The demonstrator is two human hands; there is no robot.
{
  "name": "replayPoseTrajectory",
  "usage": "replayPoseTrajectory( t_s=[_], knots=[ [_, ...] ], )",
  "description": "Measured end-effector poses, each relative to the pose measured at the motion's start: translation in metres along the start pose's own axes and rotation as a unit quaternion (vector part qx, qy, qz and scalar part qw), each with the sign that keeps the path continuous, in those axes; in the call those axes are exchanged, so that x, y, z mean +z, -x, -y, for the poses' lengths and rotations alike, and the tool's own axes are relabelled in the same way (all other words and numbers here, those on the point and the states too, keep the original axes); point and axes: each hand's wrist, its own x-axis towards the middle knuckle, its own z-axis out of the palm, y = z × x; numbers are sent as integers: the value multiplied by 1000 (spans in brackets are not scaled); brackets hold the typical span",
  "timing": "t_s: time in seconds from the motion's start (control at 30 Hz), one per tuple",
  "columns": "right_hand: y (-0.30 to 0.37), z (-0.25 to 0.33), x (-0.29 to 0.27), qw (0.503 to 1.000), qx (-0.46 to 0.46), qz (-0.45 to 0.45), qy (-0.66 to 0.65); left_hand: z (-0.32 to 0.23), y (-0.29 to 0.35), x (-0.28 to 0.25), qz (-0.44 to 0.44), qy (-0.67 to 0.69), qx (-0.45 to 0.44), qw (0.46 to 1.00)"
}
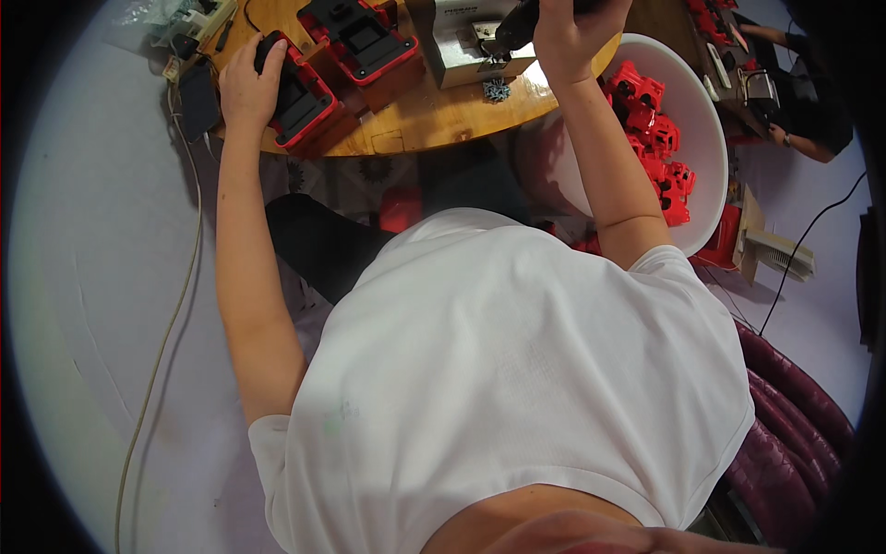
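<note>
- Head view: left arm stretched nearly straight up the left of the frame, left hand (249, 88) bent over the edge of a red-and-black housing (309, 97). Thumb and fingers stand apart across its top end; I cannot tell how firmly they press.
- Right arm raised, elbow slightly bent, right hand (574, 42) at the top edge, partly cut off. Its fingers are wrapped round a dark tool (519, 26) — slanted, tip down by the front of a boxy metallic unit (452, 57).
- Blocky and matt, the held-down housing lies upper left, beside a second housing (365, 51) with a square recess.
- Small metal screws (496, 90) sit heaped on the glossy wooden table (397, 137), its edge curved.
- Upper right, a smooth white tub (712, 138) holds red plastic parts (660, 138) — angular, shiny, jumbled.
- Lower right, wine-coloured padding (784, 397), ridged and sheeny.
</note>
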Motion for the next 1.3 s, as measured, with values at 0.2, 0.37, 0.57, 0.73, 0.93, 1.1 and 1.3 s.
replayPoseTrajectory(
  t_s=[0.2, 0.37, 0.57, 0.73, 0.93, 1.1, 1.3],
  knots=[
    [4, -4, 3, 1000, 16, -8, -19, -5, -1, -4, 19, 7, -30, 999],
    [5, -6, 2, 999, 20, 3, -33, -2, 0, -2, 12, 8, -27, 1000],
    [10, -11, -4, 999, 21, 3, -35, -2, -1, -1, 12, 15, -23, 1000],
    [11, -7, 2, 999, 7, 12, -33, 0, -1, -2, 11, 16, -21, 1000],
    [13, -25, 0, 998, 5, 69, -13, -2, 0, -2, 12, 17, -25, 999],
    [13, -16, 11, 997, -17, 64, -37, -3, 0, 0, 7, 4, -25, 1000],
    [14, -18, 5, 997, 35, 66, -7, 1, -1, 1, 14, 8, -26, 1000]
  ],
)
